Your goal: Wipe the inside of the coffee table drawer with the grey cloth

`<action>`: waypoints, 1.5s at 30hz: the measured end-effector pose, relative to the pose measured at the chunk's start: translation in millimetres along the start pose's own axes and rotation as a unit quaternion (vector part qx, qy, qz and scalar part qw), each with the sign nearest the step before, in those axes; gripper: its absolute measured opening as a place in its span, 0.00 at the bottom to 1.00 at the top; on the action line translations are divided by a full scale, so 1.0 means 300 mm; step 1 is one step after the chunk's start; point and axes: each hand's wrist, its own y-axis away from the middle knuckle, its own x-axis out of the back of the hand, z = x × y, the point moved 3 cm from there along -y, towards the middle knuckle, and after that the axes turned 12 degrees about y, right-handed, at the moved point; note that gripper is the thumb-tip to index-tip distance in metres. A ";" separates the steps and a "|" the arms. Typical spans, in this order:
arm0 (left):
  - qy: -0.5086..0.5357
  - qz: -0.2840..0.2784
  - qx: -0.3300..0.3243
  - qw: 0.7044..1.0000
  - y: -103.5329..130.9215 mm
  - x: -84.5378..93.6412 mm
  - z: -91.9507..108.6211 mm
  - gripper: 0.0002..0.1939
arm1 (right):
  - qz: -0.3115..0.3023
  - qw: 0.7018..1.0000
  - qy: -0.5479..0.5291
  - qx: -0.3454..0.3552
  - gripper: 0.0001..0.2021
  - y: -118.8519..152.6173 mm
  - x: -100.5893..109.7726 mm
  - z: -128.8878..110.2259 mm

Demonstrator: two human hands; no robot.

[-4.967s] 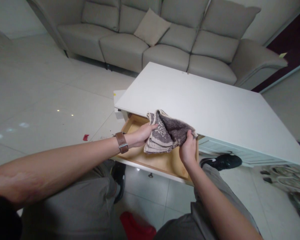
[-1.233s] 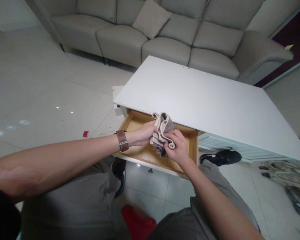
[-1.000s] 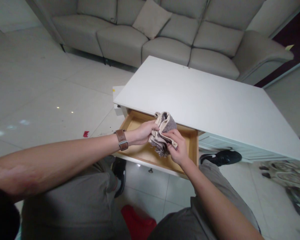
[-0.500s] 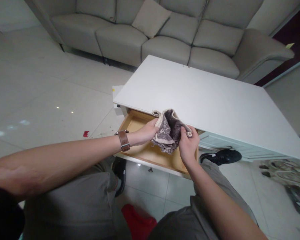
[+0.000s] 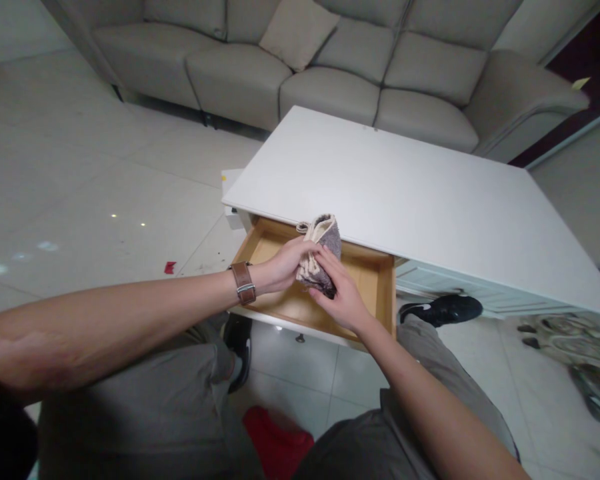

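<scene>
Fingers of the left hand (image 5: 286, 262) closed on the side of a folded cloth (image 5: 333, 241), thumb and fingertips pinching its layers together. Fingers of the right hand (image 5: 344, 300) lie nearly straight along the opposite face, their tips meeting the left fingers, with the thumb at the cloth's lower end; the cloth is thus held narrowly between both hands. It is brown-purple with cream edges, its folds gathered into a compact upright bundle, and a small loop of edging protrudes at the upper left. The bundle is held over an open wooden drawer (image 5: 365, 267), its top overlapping the near edge of the white surface (image 5: 405, 187) in this view; whether it touches that edge cannot be told. A brown watch strap (image 5: 243, 283) encircles the left wrist. The drawer is pulled out toward the person and bears a dark knob (image 5: 300, 338) on its front. A white box (image 5: 230, 217) stands by the left end of the surface. On the tiled floor (image 5: 80, 153) lie a red scrap (image 5: 170, 267), to the left, and a larger red object (image 5: 277, 440), between the person's legs and partly hidden. Black shoes (image 5: 447, 311) show on either side of the drawer. Beyond the surface extends a grey sofa (image 5: 235, 73) with a beige cushion (image 5: 300, 33) leaning on its back.
</scene>
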 end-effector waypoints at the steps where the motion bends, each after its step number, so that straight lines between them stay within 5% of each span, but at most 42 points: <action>1: -0.024 0.009 -0.005 1.000 0.000 0.004 0.002 0.12 | 0.006 1.000 -0.029 -0.007 0.24 -0.002 0.005 0.006; 4: -0.102 0.033 -0.024 0.994 0.004 0.010 0.011 0.17 | 0.090 0.986 -0.105 -0.092 0.14 -0.003 0.019 0.037; 7: -0.212 0.021 -0.093 0.973 0.021 -0.007 0.034 0.18 | 0.154 0.950 -0.163 -0.217 0.21 0.004 0.010 0.067; 10: -0.354 -0.066 -0.149 0.921 0.058 -0.051 0.049 0.20 | 0.103 0.907 -0.307 -0.270 0.30 0.007 -0.026 0.069; 13: -0.452 -0.179 -0.145 0.862 0.093 -0.091 0.046 0.16 | 0.065 0.839 -0.439 -0.313 0.26 0.008 -0.049 0.067; 16: -0.480 -0.235 -0.149 0.832 0.092 -0.099 0.054 0.09 | 0.081 0.798 -0.475 -0.363 0.21 0.006 -0.049 0.083; 19: -0.465 -0.168 -0.171 0.852 0.046 -0.061 0.087 0.07 | 0.115 0.796 -0.467 -0.367 0.16 0.000 -0.027 0.103; 23: -0.340 0.062 -0.184 0.920 -0.010 0.029 0.148 0.24 | 0.139 0.833 -0.426 -0.324 0.16 0.001 0.031 0.110; 26: -0.191 -0.015 -0.011 0.981 -0.017 0.035 0.128 0.25 | 0.144 0.853 -0.401 -0.302 0.18 0.006 0.067 0.101; 29: -0.083 -0.097 0.070 0.989 0.005 0.009 0.106 0.20 | 0.108 0.853 -0.409 -0.307 0.18 0.001 0.063 0.082; 36: -0.103 -0.036 -0.018 0.994 -0.004 0.023 0.105 0.22 | 0.109 0.831 -0.435 -0.329 0.24 -0.018 0.036 0.060; 45: -0.063 0.015 -0.038 0.997 -0.001 0.008 0.104 0.17 | 0.137 0.833 -0.420 -0.332 0.24 -0.023 0.028 0.081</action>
